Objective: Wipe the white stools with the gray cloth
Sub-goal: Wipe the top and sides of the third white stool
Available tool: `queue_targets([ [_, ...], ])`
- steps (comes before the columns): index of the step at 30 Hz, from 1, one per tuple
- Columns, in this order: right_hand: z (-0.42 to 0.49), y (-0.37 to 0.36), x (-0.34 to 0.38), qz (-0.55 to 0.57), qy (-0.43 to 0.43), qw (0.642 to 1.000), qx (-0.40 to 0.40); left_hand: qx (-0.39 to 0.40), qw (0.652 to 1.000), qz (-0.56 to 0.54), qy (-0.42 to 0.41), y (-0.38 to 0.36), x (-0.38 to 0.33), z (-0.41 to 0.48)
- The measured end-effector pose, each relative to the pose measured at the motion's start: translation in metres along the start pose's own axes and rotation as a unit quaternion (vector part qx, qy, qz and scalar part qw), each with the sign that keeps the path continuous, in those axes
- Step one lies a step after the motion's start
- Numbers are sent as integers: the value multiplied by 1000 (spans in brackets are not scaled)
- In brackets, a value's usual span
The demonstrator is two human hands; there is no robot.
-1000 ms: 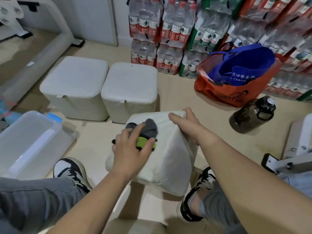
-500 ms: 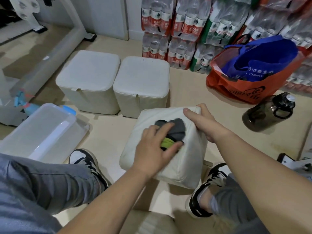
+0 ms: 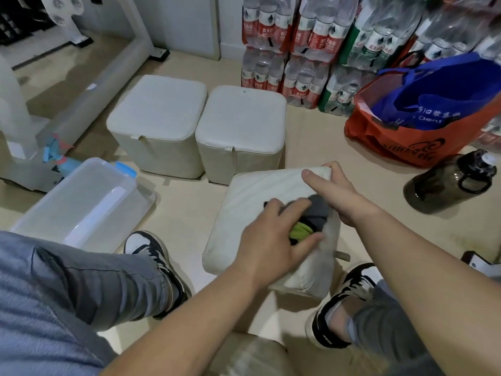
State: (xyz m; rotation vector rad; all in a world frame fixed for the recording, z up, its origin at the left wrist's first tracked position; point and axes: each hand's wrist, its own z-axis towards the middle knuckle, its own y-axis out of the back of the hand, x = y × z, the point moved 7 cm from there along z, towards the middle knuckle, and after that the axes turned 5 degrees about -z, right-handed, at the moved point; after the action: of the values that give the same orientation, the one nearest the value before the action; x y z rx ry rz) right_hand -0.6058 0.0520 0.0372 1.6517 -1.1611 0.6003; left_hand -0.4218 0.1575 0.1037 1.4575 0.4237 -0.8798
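gray cloth (image 3: pixel 317 213) | under left hand (image 3: pixel 273 240) | right hand (image 3: pixel 333 194) grips tilted stool (image 3: pixel 244 213)

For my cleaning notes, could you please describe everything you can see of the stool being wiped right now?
The tilted white stool is a squarish, padded block in off-white, leather-like covering with rounded corners. It is tipped over on the beige floor between the person's shoes, one broad face upward. The left hand presses a gray cloth, with a green patch, against that face; the right hand grips its far upper corner. A small strap sticks out near its lower right edge.
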Motion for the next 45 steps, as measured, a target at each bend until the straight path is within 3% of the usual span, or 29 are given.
queue_targets([
  [4, 4, 6, -4, -9, -21, 1000, -21, -127, 980, 46, 143, 51, 55, 13],
  [6, 5, 6, -7, -4, -34, 999, -26, -179, 971, 57, 146, 68, 55, 15],
  [9, 7, 8, -8, 0, -37, 999, -37, -79, 992, -11, 94, 44, 36, 16],
  [11, 5, 8, -7, 6, -37, 999, -22, -37, 993, -48, 104, 38, 45, 19],
  [14, 5, 7, -7, 3, -36, 999, -19, -88, 989, 49, 106, 55, 67, 30],
  [18, 6, -5, 4, -30, -14, 999, -30, -38, 989, -68, 123, 18, 56, 23],
  [22, 4, -11, 14, -52, 1, 998, -28, -41, 997, -36, 63, 0, 24, 10],
  [26, 6, -14, 14, -26, 2, 1000, 1, -85, 996, 11, 10, 8, 45, 6],
  [28, 8, -9, 9, -13, -17, 1000, 5, -102, 991, 41, 83, 18, 86, 4],
  [31, 11, 0, 0, -9, -49, 998, -29, -128, 949, 8, 288, 35, 159, -15],
  [33, 13, 2, -1, -25, -58, 997, -51, -129, 931, -21, 341, 35, 169, -23],
  [36, 15, -6, 6, -41, -52, 996, -60, -125, 960, -45, 247, 25, 108, -10],
  [40, 13, -3, 8, -50, -53, 996, -56, -35, 996, -72, 45, 4, 25, -2],
  [42, 14, -3, 6, -38, -54, 997, -46, -41, 996, -53, 50, 8, 46, 3],
  [45, 14, -3, 6, -23, -55, 997, -41, -103, 972, -23, 211, 26, 118, 2],
])
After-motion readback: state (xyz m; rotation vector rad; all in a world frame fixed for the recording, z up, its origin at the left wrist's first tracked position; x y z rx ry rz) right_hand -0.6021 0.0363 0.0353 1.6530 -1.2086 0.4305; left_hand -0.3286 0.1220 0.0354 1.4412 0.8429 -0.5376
